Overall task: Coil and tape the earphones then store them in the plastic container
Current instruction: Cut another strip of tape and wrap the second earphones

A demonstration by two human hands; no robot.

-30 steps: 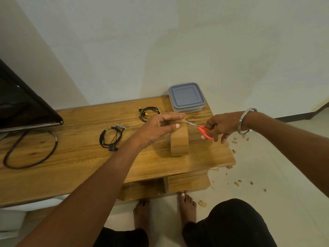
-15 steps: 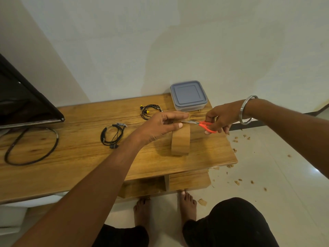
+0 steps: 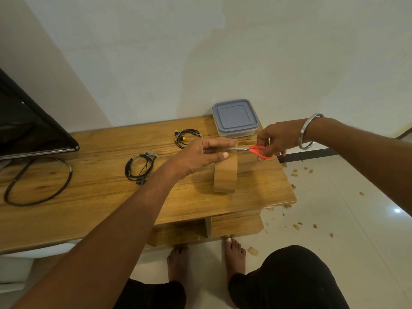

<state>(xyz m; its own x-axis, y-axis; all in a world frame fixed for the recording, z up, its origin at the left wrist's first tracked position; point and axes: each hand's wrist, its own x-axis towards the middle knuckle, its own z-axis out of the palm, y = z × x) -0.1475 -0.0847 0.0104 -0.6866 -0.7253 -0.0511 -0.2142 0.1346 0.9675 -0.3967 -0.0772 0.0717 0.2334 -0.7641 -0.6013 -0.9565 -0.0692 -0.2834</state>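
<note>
**Cutting a strip of tape**

Left hand (image 3: 200,156) pinches the free end off the upright brown tape roll (image 3: 225,175). Right hand (image 3: 275,139) grips orange-handled scissors (image 3: 256,150), blades at the strip. Two coiled black earphones (image 3: 140,167) lie left on the wooden table (image 3: 100,192); lidded grey plastic container (image 3: 235,118) sits behind. Next, likely: snip, then wrap a coil.

— Where does the camera sit?
— On the person's head, above the wooden table (image 3: 93,197), looking forward and steeply down.
— How near?
— Wide-angle and close: the forearms fill the foreground, with the wall beyond. It is the only view.
</note>
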